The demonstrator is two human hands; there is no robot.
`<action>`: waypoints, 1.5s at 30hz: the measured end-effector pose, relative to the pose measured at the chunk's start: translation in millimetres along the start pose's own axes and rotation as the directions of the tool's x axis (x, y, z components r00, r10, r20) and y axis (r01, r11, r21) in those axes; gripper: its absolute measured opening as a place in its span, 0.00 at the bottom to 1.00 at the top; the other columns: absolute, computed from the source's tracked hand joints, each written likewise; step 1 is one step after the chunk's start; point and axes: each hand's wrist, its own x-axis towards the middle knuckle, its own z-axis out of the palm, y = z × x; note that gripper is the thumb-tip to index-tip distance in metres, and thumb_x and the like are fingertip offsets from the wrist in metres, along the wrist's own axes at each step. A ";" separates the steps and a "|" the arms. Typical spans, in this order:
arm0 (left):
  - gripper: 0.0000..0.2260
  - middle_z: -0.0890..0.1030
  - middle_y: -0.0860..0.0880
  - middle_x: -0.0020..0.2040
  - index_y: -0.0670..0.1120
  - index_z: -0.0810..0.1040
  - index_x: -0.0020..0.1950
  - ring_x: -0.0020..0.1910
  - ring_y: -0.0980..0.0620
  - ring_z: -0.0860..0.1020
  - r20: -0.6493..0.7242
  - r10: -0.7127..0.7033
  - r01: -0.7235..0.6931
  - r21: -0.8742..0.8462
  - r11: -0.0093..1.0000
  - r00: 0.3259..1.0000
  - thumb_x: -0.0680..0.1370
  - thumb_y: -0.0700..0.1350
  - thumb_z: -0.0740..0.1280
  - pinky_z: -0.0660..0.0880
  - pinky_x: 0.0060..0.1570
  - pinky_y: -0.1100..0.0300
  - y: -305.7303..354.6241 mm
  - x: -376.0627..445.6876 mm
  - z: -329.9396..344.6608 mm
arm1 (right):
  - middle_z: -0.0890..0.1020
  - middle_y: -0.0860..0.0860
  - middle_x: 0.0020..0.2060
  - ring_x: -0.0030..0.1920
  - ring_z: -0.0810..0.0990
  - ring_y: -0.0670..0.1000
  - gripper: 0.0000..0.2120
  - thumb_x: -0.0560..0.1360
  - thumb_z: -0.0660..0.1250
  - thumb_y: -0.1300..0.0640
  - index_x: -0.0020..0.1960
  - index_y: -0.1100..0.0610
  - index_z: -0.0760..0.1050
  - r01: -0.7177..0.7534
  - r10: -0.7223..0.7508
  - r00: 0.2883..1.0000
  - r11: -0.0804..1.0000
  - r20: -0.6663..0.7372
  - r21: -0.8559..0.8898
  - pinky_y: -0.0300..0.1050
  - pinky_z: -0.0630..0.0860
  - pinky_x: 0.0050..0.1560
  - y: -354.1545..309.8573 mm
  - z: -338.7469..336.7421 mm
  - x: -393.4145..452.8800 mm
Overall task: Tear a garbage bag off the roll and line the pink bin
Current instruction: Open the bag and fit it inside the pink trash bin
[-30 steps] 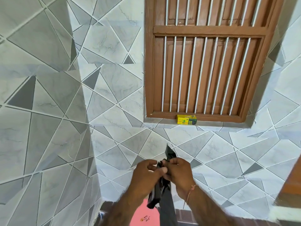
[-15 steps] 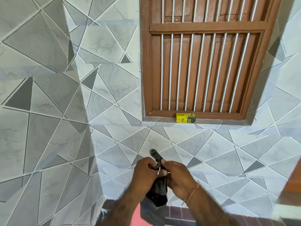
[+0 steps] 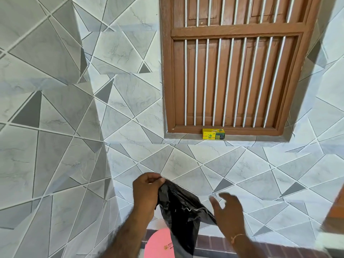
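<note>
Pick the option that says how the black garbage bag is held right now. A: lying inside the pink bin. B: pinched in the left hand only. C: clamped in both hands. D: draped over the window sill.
B: the left hand pinches the garbage bag at its top, while the right hand is spread open beside it.

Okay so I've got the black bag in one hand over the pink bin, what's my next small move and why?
Probably bring the right hand back to the black bag and find its mouth. Only the left hand pinches it, the right is open beside it, and the bag hangs crumpled and unopened above the pink bin.
</note>
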 end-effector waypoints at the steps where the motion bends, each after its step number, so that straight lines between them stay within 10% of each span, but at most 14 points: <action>1: 0.06 0.84 0.41 0.41 0.43 0.82 0.41 0.38 0.46 0.80 0.040 0.033 -0.035 0.051 0.998 0.999 0.71 0.32 0.73 0.81 0.46 0.49 1.8 -2.8 3.9 | 0.80 0.46 0.51 0.53 0.78 0.50 0.19 0.69 0.74 0.47 0.58 0.52 0.78 0.068 -0.074 0.996 0.989 0.042 0.129 0.48 0.74 0.60 -19.7 -4.5 -3.4; 4: 0.07 0.84 0.44 0.42 0.42 0.82 0.45 0.38 0.51 0.80 0.181 0.107 -0.139 0.173 0.975 0.978 0.71 0.31 0.71 0.78 0.40 0.60 13.9 -9.1 12.7 | 0.81 0.41 0.47 0.50 0.80 0.44 0.20 0.68 0.75 0.49 0.59 0.43 0.76 0.154 -0.241 0.890 0.958 0.388 0.242 0.43 0.77 0.54 -69.9 -5.0 -1.7; 8: 0.12 0.84 0.45 0.49 0.45 0.81 0.49 0.40 0.53 0.80 0.498 0.058 -0.296 0.413 0.861 0.865 0.69 0.32 0.73 0.78 0.39 0.64 23.0 2.4 -0.4 | 0.82 0.47 0.37 0.41 0.79 0.48 0.07 0.71 0.68 0.61 0.40 0.50 0.81 0.367 -0.359 0.867 0.929 0.345 0.042 0.38 0.72 0.43 -79.8 -7.2 20.1; 11: 0.15 0.81 0.47 0.56 0.51 0.79 0.53 0.50 0.48 0.80 0.664 -0.126 -0.596 0.727 0.342 0.737 0.72 0.34 0.70 0.80 0.47 0.57 14.5 25.3 -33.3 | 0.83 0.50 0.37 0.41 0.79 0.49 0.07 0.71 0.66 0.64 0.41 0.57 0.83 0.421 -0.366 0.854 0.904 0.371 -0.076 0.37 0.70 0.42 -74.0 -20.2 34.8; 14: 0.15 0.79 0.45 0.58 0.49 0.77 0.58 0.59 0.44 0.77 0.571 0.056 -0.573 0.818 0.042 0.819 0.75 0.36 0.62 0.74 0.57 0.54 17.7 50.7 -55.9 | 0.75 0.47 0.29 0.33 0.73 0.48 0.11 0.74 0.67 0.64 0.33 0.55 0.79 0.306 -0.242 0.849 0.950 0.470 -0.064 0.40 0.66 0.37 -71.4 -34.7 44.4; 19: 0.09 0.82 0.43 0.41 0.46 0.78 0.43 0.45 0.39 0.81 0.298 0.550 -0.512 0.809 0.289 0.780 0.79 0.49 0.62 0.77 0.45 0.49 38.5 24.3 -34.1 | 0.79 0.55 0.30 0.28 0.77 0.48 0.11 0.77 0.60 0.69 0.41 0.63 0.80 -0.267 -0.047 0.807 0.861 0.589 0.434 0.37 0.74 0.27 -79.8 -25.1 22.2; 25: 0.25 0.72 0.50 0.27 0.48 0.68 0.29 0.31 0.51 0.74 0.322 0.395 -0.507 0.625 0.594 0.860 0.76 0.65 0.55 0.69 0.32 0.56 -9.1 -79.7 5.3 | 0.76 0.55 0.26 0.25 0.73 0.50 0.10 0.74 0.66 0.67 0.35 0.63 0.76 -0.334 0.139 0.904 0.820 0.404 0.466 0.39 0.72 0.25 -81.7 2.7 12.3; 30: 0.16 0.83 0.50 0.49 0.50 0.78 0.49 0.49 0.48 0.80 0.304 0.187 -0.348 0.663 0.663 0.934 0.80 0.56 0.55 0.76 0.51 0.54 -28.0 -60.0 6.8 | 0.73 0.57 0.28 0.31 0.72 0.53 0.16 0.65 0.77 0.59 0.28 0.56 0.70 -0.364 0.150 0.896 0.786 0.418 0.500 0.48 0.73 0.38 -78.1 9.2 8.3; 37: 0.06 0.81 0.41 0.41 0.34 0.80 0.48 0.36 0.49 0.79 0.443 -0.213 0.124 0.222 0.967 0.871 0.77 0.38 0.68 0.77 0.37 0.59 -18.4 -21.6 2.0 | 0.81 0.61 0.32 0.28 0.80 0.54 0.07 0.71 0.72 0.65 0.39 0.65 0.75 -0.524 -0.002 0.740 0.624 0.672 0.579 0.43 0.79 0.28 -72.3 1.5 2.0; 42: 0.08 0.82 0.41 0.39 0.43 0.81 0.40 0.35 0.47 0.78 0.218 -0.201 0.163 0.181 0.970 0.955 0.76 0.35 0.67 0.76 0.34 0.61 -23.2 -0.5 -14.2 | 0.82 0.64 0.40 0.35 0.81 0.56 0.07 0.69 0.74 0.64 0.41 0.66 0.78 -0.583 0.072 0.752 0.537 0.655 0.610 0.45 0.82 0.36 -44.0 -4.8 14.7; 45: 0.07 0.84 0.38 0.54 0.46 0.84 0.44 0.52 0.42 0.82 -0.015 -0.286 0.286 0.122 0.951 0.958 0.76 0.38 0.67 0.78 0.55 0.53 -29.1 30.0 -41.7 | 0.77 0.61 0.38 0.34 0.77 0.55 0.05 0.71 0.72 0.64 0.42 0.64 0.76 -0.498 0.283 0.862 0.632 0.421 0.594 0.42 0.78 0.29 -9.0 -17.5 31.9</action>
